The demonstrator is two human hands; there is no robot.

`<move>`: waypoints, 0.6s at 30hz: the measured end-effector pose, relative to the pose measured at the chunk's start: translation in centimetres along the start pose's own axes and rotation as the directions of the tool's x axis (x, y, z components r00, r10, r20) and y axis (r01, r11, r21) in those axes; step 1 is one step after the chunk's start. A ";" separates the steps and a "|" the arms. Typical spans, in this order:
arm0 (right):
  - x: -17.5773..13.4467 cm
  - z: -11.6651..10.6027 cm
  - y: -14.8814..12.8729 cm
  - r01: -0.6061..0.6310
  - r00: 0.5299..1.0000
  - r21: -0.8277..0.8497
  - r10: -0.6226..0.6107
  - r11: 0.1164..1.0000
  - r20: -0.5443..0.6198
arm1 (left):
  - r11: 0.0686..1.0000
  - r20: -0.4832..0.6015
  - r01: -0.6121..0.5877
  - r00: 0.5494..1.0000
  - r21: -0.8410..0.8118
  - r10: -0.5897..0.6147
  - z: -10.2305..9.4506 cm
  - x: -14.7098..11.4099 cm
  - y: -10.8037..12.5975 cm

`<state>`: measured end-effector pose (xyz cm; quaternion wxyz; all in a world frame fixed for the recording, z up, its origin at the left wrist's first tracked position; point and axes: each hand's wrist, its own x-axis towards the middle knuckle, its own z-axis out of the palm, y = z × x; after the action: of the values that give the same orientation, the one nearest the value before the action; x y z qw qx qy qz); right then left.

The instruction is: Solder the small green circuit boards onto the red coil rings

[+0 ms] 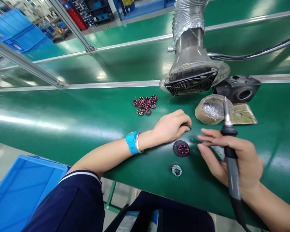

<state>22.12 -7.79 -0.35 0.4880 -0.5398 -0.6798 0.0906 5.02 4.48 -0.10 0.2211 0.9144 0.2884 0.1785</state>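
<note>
My right hand [244, 158] holds a soldering iron [232, 170] across the palm, tip upward, while its thumb and fingers reach out toward the left. Above the tabletop, my left hand [172, 126] has its fingers curled and thumb close to them; a tiny dark bit shows at the fingertips, too small to name. Just below that hand lies a round black disc [177, 149] with a red-and-black ring-shaped coil part [184, 149] on it. Nearer to me is a small round green circuit board [176, 170]. Several similar red-and-black ring parts [146, 102] sit grouped beyond my left hand.
A fume extractor hood [193, 69] hangs over the back of the green bench [87, 120]. Beneath it stand a tape-roll cup [206, 112] with silvery filling, a dark iron holder [239, 88] and a flat sponge tray [244, 114]. A blue bin [26, 190] is at lower left.
</note>
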 end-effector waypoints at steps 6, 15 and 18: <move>0.6 0.6 -1.0 0.131 0.991 -0.135 -0.135 0.982 -0.022 | 0.875 -0.299 -0.483 0.830 0.040 0.472 -1.1 -2.5 -0.2; 0.0 0.5 -0.7 0.177 0.983 -0.126 -0.169 0.976 0.072 | 0.939 -0.282 -0.272 0.936 -0.209 0.209 -2.0 -4.7 0.4; 0.1 0.4 -0.5 0.171 0.971 -0.016 -0.166 0.985 0.170 | 0.922 -0.082 -0.076 0.995 -0.379 0.049 -2.4 -5.8 0.6</move>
<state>21.54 -7.75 -0.19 0.4267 -0.4780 -0.7632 0.0836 -0.23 1.24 1.12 0.3785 0.8556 0.2266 0.2708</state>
